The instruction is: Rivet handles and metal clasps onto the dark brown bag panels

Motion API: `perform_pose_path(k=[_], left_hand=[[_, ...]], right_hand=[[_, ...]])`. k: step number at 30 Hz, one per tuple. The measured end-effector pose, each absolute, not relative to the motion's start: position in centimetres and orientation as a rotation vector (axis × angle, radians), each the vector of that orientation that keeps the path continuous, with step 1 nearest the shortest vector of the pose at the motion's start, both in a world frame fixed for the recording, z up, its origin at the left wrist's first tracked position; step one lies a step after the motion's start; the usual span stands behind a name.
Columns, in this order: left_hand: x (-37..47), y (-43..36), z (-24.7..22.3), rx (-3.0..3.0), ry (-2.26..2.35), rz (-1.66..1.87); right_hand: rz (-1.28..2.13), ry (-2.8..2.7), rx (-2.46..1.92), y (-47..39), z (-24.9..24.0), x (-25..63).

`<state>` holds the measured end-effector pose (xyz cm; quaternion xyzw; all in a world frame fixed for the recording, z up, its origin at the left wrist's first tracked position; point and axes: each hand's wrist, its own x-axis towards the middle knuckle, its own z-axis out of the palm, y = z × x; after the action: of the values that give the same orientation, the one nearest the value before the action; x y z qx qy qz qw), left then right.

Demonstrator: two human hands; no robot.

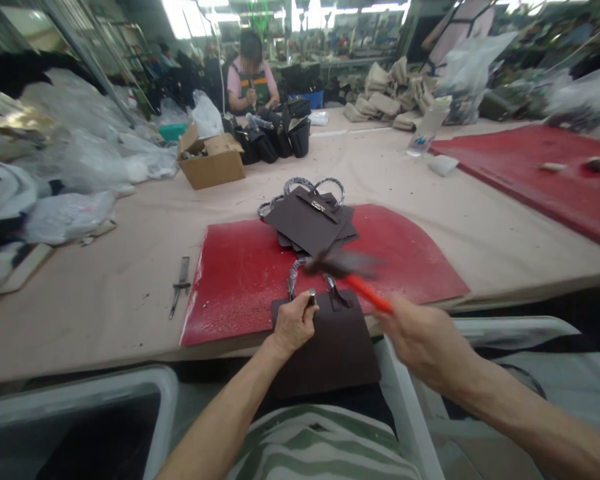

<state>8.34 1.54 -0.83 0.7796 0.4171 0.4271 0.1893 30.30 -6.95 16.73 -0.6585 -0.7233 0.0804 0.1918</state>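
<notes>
My left hand (295,323) is closed around a short metal punch (312,297), held upright on a dark brown bag panel (330,350). The panel has plastic-wrapped handles and hangs partly over the table's front edge. In my right hand (423,333) is a hammer (367,291) with an orange handle; its head is blurred by motion just above and right of the punch. Beyond it, a stack of similar brown panels (305,220) with wrapped handles lies on a red mat (245,280). The punch's lower tip is hidden by my fingers.
A caliper-like metal tool (181,287) lies left of the mat. Farther back are an open cardboard box (213,167), black bags (275,137), a plastic bottle (427,127) and a second red mat (540,167). Plastic bins (167,400) stand below the edge. A person (253,77) works across the table.
</notes>
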Motion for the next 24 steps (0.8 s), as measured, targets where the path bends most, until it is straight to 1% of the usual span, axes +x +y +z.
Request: perform_pose_path(k=[2,4,8,10,13,16,18,20,22,24], left_hand=[[8.3,1.6,-0.9,2.205,1.153,1.209],[8.2,1.7,-0.9,2.217,1.13,1.225],[8.1,1.8,-1.0,2.208,1.093,1.258],[8.0,1.8,-1.0,2.196,1.078,1.263],[7.9,1.7,-0.9,2.178,1.064,1.267],[7.9,1.6,-0.8,2.173,1.063,1.282],[7.8,1.5,-0.7,2.184,1.062,1.285],[7.8,1.5,-0.5,2.198,1.062,1.284],[7.7,1.4,-0.4,2.212,1.065,1.286],[7.7,1.4,-0.2,2.22,1.067,1.29]], right_hand=[[0.269,-2.175,-1.875,-6.9,15.7,30.8],[0.357,-2.178,-1.913,-6.5,14.8,31.7],[0.652,-1.836,-2.03,-4.6,11.7,33.6],[0.702,-1.736,-2.117,-3.4,9.4,34.4],[0.589,-1.695,-2.212,-1.9,6.7,34.9],[0.4,-1.706,-2.227,-1.4,5.8,34.1],[0.268,-1.862,-2.069,-1.4,5.8,32.7],[0.179,-2.09,-1.796,-1.5,5.5,30.8],[0.178,-2.234,-1.612,-1.3,4.6,29.1],[0.269,-2.255,-1.62,-1.0,3.4,27.9]])
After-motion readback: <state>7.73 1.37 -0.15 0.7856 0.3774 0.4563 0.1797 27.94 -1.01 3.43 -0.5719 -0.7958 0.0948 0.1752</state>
